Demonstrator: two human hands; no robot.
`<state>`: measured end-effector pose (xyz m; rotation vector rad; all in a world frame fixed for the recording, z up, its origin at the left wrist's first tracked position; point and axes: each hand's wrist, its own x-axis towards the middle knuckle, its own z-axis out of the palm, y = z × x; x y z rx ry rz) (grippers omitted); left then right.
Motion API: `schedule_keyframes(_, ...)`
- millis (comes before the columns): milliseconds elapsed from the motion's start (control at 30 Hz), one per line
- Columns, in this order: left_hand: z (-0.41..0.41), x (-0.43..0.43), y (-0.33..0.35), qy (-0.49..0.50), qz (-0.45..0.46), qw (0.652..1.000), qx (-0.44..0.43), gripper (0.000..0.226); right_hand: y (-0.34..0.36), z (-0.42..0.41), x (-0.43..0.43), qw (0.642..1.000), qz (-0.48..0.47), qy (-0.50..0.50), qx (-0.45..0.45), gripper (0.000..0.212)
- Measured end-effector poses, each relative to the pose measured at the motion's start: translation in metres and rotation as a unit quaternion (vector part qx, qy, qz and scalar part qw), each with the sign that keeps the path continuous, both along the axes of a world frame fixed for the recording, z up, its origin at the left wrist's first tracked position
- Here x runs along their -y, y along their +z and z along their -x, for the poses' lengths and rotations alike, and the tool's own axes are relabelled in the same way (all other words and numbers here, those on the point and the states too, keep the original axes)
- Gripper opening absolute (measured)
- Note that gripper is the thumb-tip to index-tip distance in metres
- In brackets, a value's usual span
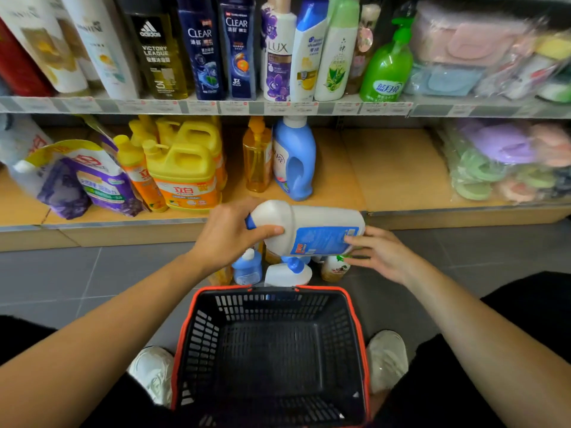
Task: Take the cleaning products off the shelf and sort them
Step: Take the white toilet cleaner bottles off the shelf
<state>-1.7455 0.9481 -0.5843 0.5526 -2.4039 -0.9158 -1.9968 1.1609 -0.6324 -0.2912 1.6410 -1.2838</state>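
Observation:
A white bottle with a blue label [312,225] lies sideways in the air, just in front of the lower shelf [398,168]. My left hand [230,234] grips its neck end. The straight fingers of my right hand [378,253] touch its base. Beneath it, on the grey floor, stand a small blue bottle [247,267], a white bottle with a blue cap [287,273] and a small bottle with a green and red label [335,268]. Still on the lower shelf are a blue jug [293,159], an amber pump bottle [256,156] and yellow jugs [185,168].
A black basket with an orange rim [268,350] sits on the floor between my white shoes. Purple refill pouches [83,180] lean at the shelf's left. Shampoo bottles [216,47] fill the upper shelf. Bagged sponges and slippers [506,162] occupy the right.

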Motion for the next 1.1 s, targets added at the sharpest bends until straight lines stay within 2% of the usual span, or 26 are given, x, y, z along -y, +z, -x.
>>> schedule_keyframes(100, 0.018, -0.008, -0.007, -0.034, 0.037, 0.998, 0.024, 0.047, -0.017, -0.001, -0.015, 0.999, -0.048, -0.002, -0.011, 0.042)
schedule_keyframes(167, 0.03, -0.014, -0.012, -0.071, 0.059, 0.995, 0.026, 0.047, -0.027, 0.0, -0.023, 0.994, -0.097, 0.016, -0.056, 0.038)
schedule_keyframes(233, 0.042, -0.019, -0.016, -0.103, 0.077, 0.991, 0.042, 0.05, -0.038, 0.0, -0.028, 0.976, -0.153, 0.037, -0.147, 0.031)
schedule_keyframes(300, 0.054, -0.025, -0.018, -0.122, 0.094, 0.986, 0.06, 0.052, -0.044, 0.002, -0.029, 0.941, -0.195, 0.063, -0.27, 0.03)
schedule_keyframes(400, 0.075, -0.037, -0.025, -0.137, 0.112, 0.982, 0.059, 0.047, -0.046, 0.001, -0.026, 0.914, -0.17, 0.073, -0.361, 0.054)
schedule_keyframes(467, 0.088, -0.048, -0.031, -0.157, 0.122, 0.976, 0.087, 0.044, -0.046, 0.0, -0.023, 0.918, -0.118, 0.1, -0.365, 0.066)
schedule_keyframes(633, 0.099, -0.063, -0.064, -0.194, 0.077, 0.967, 0.147, 0.045, -0.061, -0.01, -0.021, 0.905, -0.05, 0.191, -0.378, 0.061)
schedule_keyframes(767, 0.097, -0.063, -0.089, -0.212, 0.035, 0.96, 0.181, 0.045, -0.072, -0.013, -0.02, 0.878, -0.076, 0.245, -0.405, 0.046)
schedule_keyframes(867, 0.088, -0.045, -0.101, -0.196, 0.077, 0.953, 0.219, 0.045, -0.081, -0.013, -0.02, 0.853, -0.134, 0.289, -0.414, 0.035)
schedule_keyframes(967, 0.068, -0.022, -0.115, -0.17, 0.119, 0.932, 0.298, 0.048, -0.084, -0.01, -0.019, 0.851, -0.167, 0.297, -0.4, 0.051)
schedule_keyframes(1033, 0.056, -0.019, -0.124, -0.165, 0.076, 0.931, 0.317, 0.047, -0.083, -0.011, -0.019, 0.851, -0.164, 0.299, -0.399, 0.065)
schedule_keyframes(1100, 0.051, -0.023, -0.129, -0.155, 0.036, 0.942, 0.296, 0.047, -0.08, -0.014, -0.016, 0.859, -0.138, 0.291, -0.399, 0.074)
